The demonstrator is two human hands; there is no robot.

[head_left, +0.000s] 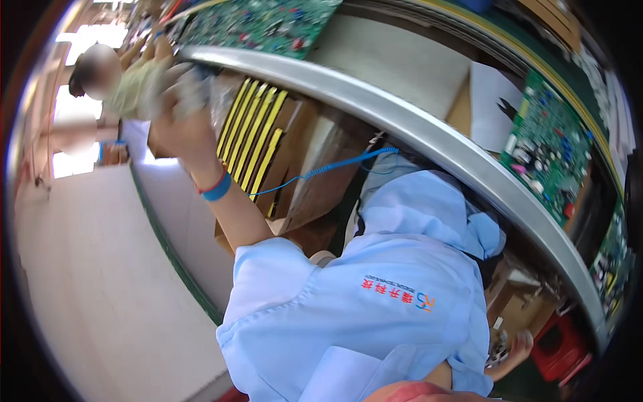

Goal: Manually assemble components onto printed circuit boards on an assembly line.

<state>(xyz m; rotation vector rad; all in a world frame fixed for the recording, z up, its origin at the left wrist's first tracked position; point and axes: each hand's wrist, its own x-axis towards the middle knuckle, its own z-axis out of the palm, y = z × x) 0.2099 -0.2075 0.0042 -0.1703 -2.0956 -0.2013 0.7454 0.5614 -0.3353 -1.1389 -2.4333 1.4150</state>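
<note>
My left hand [184, 130], a blue strap [218, 188] round its wrist, is raised at the upper left beside the bench edge. Motion smears its fingers. A whitish, blurred shape [184, 90] lies over them; I cannot make out whether it is a glove or something held. From the strap a coiled blue cord [351, 163] runs toward the bench. At the lower right my right hand [517, 348] hangs low with loosely extended fingers, nothing visible in it. Small metallic parts [499, 350] show beside it. The bench's metal rim [375, 97] crosses between me and several green circuit boards [546, 147].
Under the bench stands a carton [311, 177] with yellow-edged dividers. More boards [258, 27] lie at the far left of the bench. A white panel [100, 268] fills the left side. A red stool-like object [559, 348] is low right. Another person [130, 90] works beyond.
</note>
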